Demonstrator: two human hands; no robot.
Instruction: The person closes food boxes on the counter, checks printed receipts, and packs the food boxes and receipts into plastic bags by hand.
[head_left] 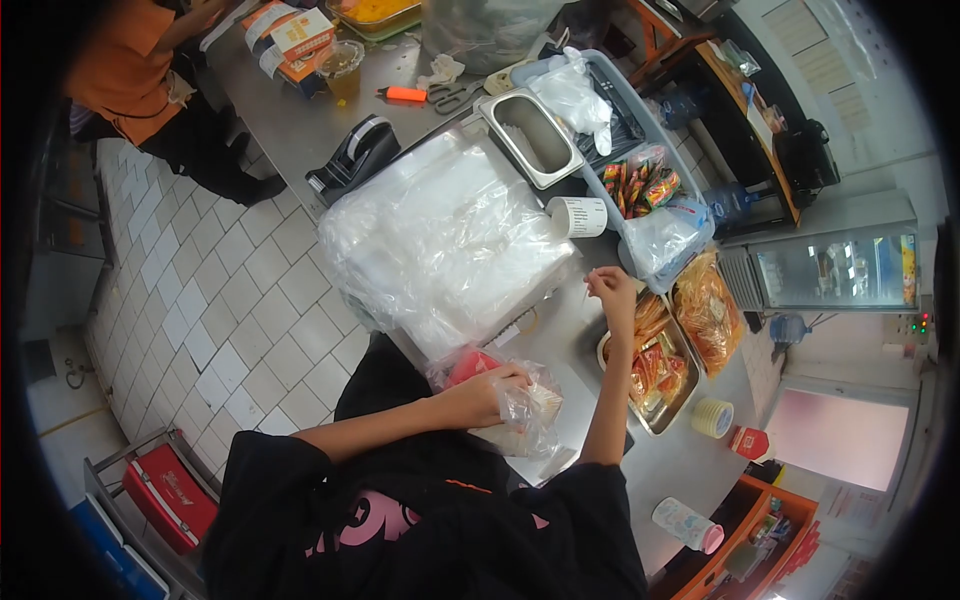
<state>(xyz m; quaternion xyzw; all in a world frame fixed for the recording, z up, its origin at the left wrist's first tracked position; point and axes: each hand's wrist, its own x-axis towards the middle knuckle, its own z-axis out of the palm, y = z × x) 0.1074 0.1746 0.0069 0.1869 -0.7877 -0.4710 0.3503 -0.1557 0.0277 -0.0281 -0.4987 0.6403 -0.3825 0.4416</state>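
Grasping the bag (545, 402), the left hand (475, 401) sits apart from the right hand (613, 290), whose hold's unclear.

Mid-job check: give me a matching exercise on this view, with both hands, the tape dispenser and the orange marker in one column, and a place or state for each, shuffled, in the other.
Column one
1. Left hand
2. Right hand
3. Tape dispenser
4. Orange marker

Column two
A. Near the table's edge, by the tiled floor
B. Close to the metal tray of packets
C. Beside the scissors
D. Gripping a clear plastic bag

Pairs: 1-D, 2-B, 3-A, 4-C
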